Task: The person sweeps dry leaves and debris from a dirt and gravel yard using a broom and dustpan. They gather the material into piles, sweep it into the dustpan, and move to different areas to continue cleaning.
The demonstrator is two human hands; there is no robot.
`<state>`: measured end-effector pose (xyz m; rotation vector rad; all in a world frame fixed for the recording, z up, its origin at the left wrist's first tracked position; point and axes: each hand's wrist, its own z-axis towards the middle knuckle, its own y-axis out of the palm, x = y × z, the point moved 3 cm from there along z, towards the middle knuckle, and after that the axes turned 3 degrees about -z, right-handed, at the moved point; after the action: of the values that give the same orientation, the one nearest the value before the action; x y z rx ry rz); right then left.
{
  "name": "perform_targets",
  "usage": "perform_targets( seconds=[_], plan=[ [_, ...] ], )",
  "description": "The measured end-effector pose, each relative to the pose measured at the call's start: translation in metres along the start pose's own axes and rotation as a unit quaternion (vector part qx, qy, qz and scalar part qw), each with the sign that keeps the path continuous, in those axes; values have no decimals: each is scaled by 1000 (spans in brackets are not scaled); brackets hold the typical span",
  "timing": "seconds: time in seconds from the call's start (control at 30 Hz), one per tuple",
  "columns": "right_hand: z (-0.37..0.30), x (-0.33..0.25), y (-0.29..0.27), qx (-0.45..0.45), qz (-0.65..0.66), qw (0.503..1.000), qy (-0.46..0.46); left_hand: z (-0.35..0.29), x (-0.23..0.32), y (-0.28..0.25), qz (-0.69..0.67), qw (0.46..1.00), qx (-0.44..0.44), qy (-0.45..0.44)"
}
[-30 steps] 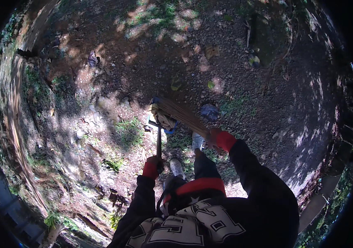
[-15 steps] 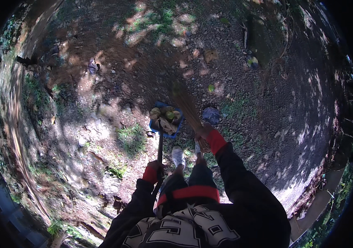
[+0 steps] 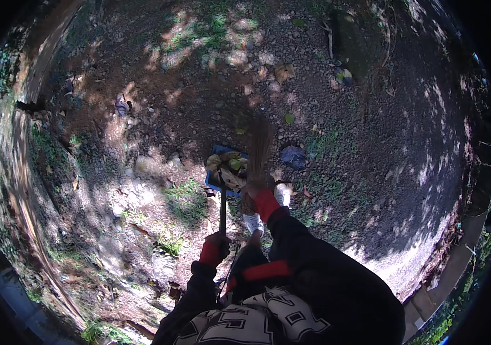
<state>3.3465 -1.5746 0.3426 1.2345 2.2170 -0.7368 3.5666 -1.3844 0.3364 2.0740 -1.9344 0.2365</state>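
Note:
My left hand (image 3: 216,244) is closed round the dark handle (image 3: 223,213) of a blue dustpan (image 3: 214,182), which rests on the ground in front of my feet. Dry brown leaves (image 3: 228,171) and a greener one fill the pan. Wrapped round the bound end of a stick broom (image 3: 261,141) is my right hand (image 3: 258,186), just right of the pan. The broom's bristles point away from me and are slightly blurred. A yellow-green leaf (image 3: 240,127) lies by the bristles, left of them.
A dark crumpled piece (image 3: 293,157), perhaps plastic, lies right of the broom. Loose leaves (image 3: 284,73) dot the gravelly ground farther off. My white shoes (image 3: 254,223) stand close behind the pan. Grass tufts (image 3: 185,201) grow at left; a low edge (image 3: 452,270) runs along the right.
My right hand and the broom have swung left, closer to the dustpan, and the bristles now point more straight ahead. My feet have shifted. The left hand keeps its hold on the dustpan handle.

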Motion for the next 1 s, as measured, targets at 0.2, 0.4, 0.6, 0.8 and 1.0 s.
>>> perform_targets(
  seconds=[0.2, 0.4, 0.6, 0.8, 1.0],
  plan=[
    [71, -35, 48, -21, 39, 998, -43, -13, 1, 1, -38, 999, -21, -16],
    [-18, 12, 24, 16, 69, 997, -21, -17, 28, -4, 53, 999, 5, -2],
    [-104, 130, -30, 84, 136, 979, 124, 1, 46, -5, 324, 932, -5, 162],
    [-26, 132, -67, 99, 128, 987, 26, 30, 45, -6, 127, 987, -33, 91],
    [36, 55, 78, 26, 508, 856, 95, 22, 36, 5, -5, 1000, -21, 1]
  ],
)
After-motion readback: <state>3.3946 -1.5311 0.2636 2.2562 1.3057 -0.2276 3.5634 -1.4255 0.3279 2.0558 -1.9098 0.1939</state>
